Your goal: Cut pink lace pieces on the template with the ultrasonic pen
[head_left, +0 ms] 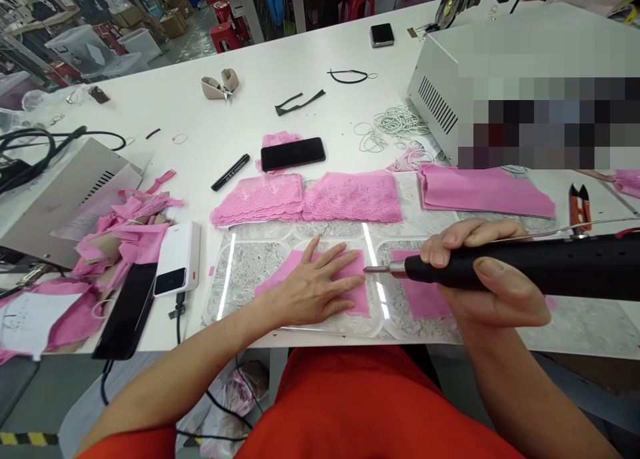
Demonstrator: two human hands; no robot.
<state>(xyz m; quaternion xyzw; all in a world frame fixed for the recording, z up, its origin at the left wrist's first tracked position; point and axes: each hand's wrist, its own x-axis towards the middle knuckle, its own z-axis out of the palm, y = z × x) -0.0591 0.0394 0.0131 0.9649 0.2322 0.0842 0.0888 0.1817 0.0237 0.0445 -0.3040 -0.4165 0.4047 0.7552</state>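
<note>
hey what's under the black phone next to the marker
Pink fabric peeks out along the far and left edges of the black phone, so it likely lies partly beneath. Whatever the phone covers can't be seen.

- A garment workshop, by the look of it, with a long white table [175, 122] spread with cut pink fabric [273, 282] and pink lace [353, 197].
- A black handheld tool [480, 265] and, near the table's left and right ends, vented metal housings [65, 195] [434, 89].
- Behind the far edge, red stools [224, 37], plastic bins [83, 49] and cardboard boxes [173, 23].
- Yellow-and-black floor tape [30, 439] at lower left.
</note>
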